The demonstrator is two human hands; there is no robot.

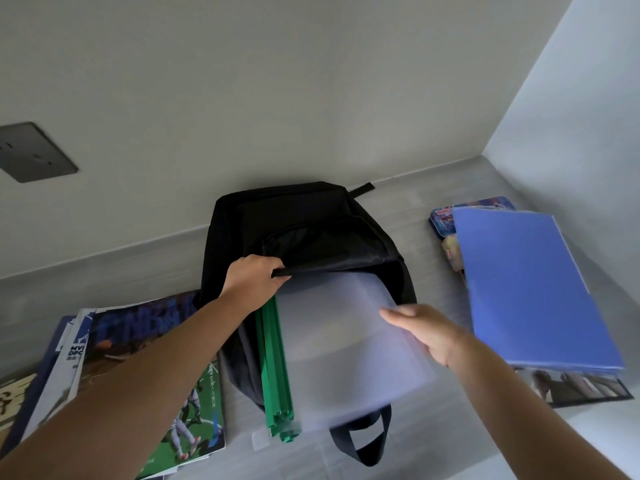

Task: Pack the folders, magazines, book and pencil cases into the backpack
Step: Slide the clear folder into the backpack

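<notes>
Item 1, my left hand [254, 277]: fingers curled tight over the black rim of the backpack [311, 230] opening, lifting the flap up

Item 2, my right hand [424, 329]: fingers together, thumb on top, pinched on the right edge of a frosted clear folder [346, 337]; folder blurred, its far end under the lifted flap i.e. partly inside the bag, near end sticking out toward me

Item 3, green folder [275, 368]: just left of the clear one, touching it, also half in the bag, near end poking out past the bag's edge

Item 4, backpack: black, lying flat on the grey desk [433, 441], mouth toward me, carry loop at the near end

Item 5, magazines [145, 358]: loose stack on desk left of bag, under my left forearm; sports cover on top

Item 6, blue folder [530, 289]: right of bag, apart from it, lying over a printed magazine [585, 386] and 2 pencil cases [446, 220] at its far corner; cases mostly hidden

Misc: dark wall socket [34, 152] upper left
</notes>
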